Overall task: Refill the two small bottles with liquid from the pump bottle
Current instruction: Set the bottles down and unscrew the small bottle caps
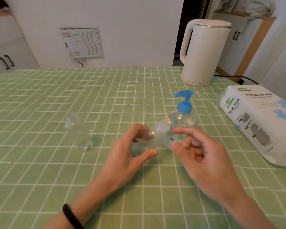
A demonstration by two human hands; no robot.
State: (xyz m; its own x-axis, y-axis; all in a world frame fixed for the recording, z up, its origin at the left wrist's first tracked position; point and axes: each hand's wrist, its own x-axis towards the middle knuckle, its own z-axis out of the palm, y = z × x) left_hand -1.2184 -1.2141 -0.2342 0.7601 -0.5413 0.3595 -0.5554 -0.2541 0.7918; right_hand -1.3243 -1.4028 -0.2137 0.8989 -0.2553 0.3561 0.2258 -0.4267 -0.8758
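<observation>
Both hands at a small bottle, mid desk (40, 162).
L hand (135, 151) has thumb + fingers curled round clear small bottle (149, 141). R hand (205, 156) fingers curled just beside it, grip unclear (blur). 2nd small bottle (82, 138) stands apart to the left. Pump bottle (184, 116) w/ blue top just behind hands. Tissue pack (257, 123) right, kettle (203, 52) at back.
</observation>
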